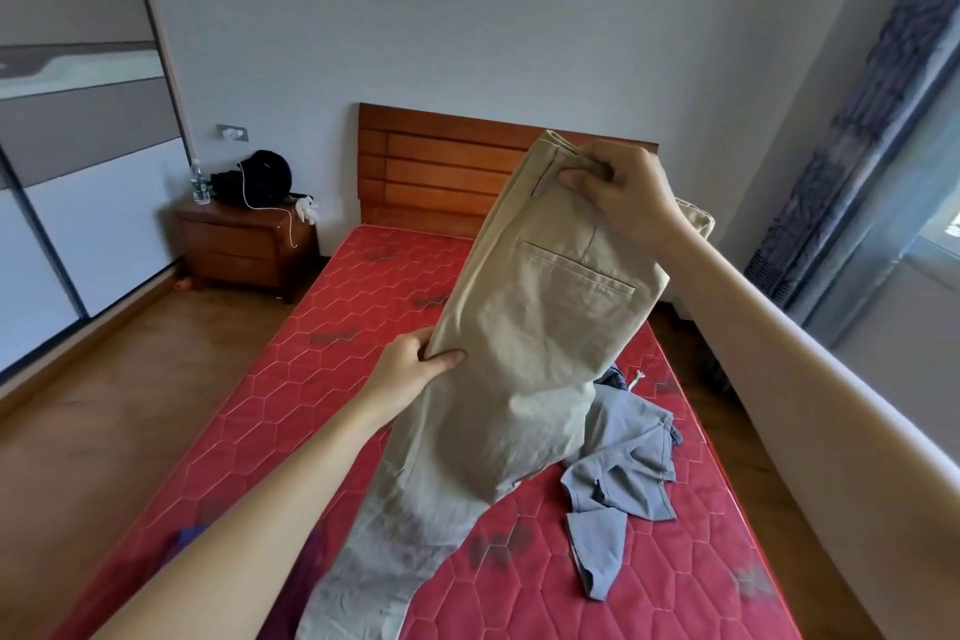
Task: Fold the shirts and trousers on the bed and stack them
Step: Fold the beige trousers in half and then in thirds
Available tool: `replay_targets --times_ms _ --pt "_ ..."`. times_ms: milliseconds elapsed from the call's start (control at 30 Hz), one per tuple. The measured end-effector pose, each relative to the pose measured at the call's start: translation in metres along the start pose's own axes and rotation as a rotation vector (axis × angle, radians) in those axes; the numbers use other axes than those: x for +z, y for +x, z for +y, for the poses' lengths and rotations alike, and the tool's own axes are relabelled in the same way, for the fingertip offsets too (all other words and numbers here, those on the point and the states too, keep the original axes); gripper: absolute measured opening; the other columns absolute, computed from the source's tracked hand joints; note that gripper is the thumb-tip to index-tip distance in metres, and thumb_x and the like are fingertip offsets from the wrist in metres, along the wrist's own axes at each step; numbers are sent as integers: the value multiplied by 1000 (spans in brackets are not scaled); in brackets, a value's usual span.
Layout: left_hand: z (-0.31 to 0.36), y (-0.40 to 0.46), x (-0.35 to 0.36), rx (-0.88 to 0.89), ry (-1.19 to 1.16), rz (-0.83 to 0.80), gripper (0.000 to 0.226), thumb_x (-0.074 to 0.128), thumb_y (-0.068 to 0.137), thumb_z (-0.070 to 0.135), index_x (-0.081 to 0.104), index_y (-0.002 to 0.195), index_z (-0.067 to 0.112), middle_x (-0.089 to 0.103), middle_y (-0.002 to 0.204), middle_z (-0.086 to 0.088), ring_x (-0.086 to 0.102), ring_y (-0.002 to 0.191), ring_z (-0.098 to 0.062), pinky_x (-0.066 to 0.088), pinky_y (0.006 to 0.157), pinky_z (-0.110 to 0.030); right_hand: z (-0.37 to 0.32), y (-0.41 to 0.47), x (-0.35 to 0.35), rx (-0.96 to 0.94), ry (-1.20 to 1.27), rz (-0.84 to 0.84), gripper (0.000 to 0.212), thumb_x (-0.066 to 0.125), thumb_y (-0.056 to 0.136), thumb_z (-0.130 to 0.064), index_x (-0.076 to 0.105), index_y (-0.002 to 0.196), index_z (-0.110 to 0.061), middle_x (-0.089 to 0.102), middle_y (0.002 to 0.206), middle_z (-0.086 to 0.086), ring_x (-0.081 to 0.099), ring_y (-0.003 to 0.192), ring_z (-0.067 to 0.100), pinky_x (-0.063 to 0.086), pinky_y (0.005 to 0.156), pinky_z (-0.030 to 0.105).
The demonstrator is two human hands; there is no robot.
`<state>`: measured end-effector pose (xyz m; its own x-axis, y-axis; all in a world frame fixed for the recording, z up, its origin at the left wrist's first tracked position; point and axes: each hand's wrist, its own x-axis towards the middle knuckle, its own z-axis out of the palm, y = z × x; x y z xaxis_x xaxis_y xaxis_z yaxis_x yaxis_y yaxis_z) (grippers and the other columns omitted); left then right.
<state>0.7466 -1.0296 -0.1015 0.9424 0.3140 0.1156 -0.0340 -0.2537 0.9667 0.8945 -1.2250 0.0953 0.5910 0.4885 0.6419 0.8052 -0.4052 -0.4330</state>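
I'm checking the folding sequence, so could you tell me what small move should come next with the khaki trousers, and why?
Probably lower the khaki trousers flat onto the red mattress: the right hand pinches the waistband, the left hand grips the side, and the legs hang crumpled.

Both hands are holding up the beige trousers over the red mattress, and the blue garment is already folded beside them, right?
Not quite. The head view shows the blue garment lying crumpled, not folded. The left hand and right hand do hold the beige trousers over the red mattress.
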Motion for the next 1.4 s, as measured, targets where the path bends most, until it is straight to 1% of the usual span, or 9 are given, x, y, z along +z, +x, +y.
replay_targets --times_ms 233,333,567,667,733,833,1033,1167,1400 --pt "-5 -32 12 -80 -146 -190 29 81 73 37 73 100 29 74 106 0 71 96 -16 55 77 -19 24 12 -3 -29 18 -230 26 70 85 -30 64 82 -5 49 65 1 42 62 11 35 62 30" --pt "-26 -34 17 -159 -143 -132 36 80 74 39 71 105 24 74 106 0 71 97 -15 55 76 -20 47 14 26 35 16 -358 13 70 85 -30 66 73 -30 53 64 -10 45 58 6 38 59 28" --pt "-155 -29 40 -494 16 50 18 80 76 30 67 85 22 74 73 11 70 75 -6 50 59 -13 136 -30 193 233 52 -705 41 69 87 -20 43 56 -30 42 57 -12 38 54 6 31 61 29" --pt "-243 -21 47 -622 88 100 12 78 81 19 67 82 20 71 77 8 70 84 -17 51 62 -19 186 -69 285 316 73 -777 35 69 87 -22 50 59 -32 45 60 -14 41 60 7 33 61 30" --pt "-303 -7 47 -674 166 132 15 77 82 21 69 88 10 72 85 -3 69 87 -23 53 71 -31 223 -93 347 387 94 -790 11 69 87 -23 67 76 -24 56 71 -10 48 70 12 39 67 33" --pt "-390 25 43 -691 261 210 26 72 86 25 66 91 1 71 90 -13 66 87 -29 50 78 -43 283 -119 436 468 96 -742 21 68 88 -24 59 71 -15 53 68 -7 45 67 13 37 65 32" --pt "-544 93 35 -637 373 340 24 65 90 25 60 84 2 64 78 -8 56 75 -25 32 63 -35 383 -152 588 541 22 -683 23 64 88 -27 58 77 -8 48 66 -5 45 68 17 32 58 30" --pt "-617 121 42 -617 397 333 34 63 92 26 51 79 -3 60 71 -12 57 71 -33 39 64 -44 430 -160 666 530 -33 -651 40 67 87 -27 42 57 -19 43 57 -10 40 56 10 29 50 29" --pt "-678 191 55 -465 586 384 33 65 90 31 57 95 -1 61 81 -18 55 82 -36 34 67 -38 488 -121 747 541 -62 -600 41 71 85 -22 49 51 -28 46 54 -14 40 52 2 29 48 22"
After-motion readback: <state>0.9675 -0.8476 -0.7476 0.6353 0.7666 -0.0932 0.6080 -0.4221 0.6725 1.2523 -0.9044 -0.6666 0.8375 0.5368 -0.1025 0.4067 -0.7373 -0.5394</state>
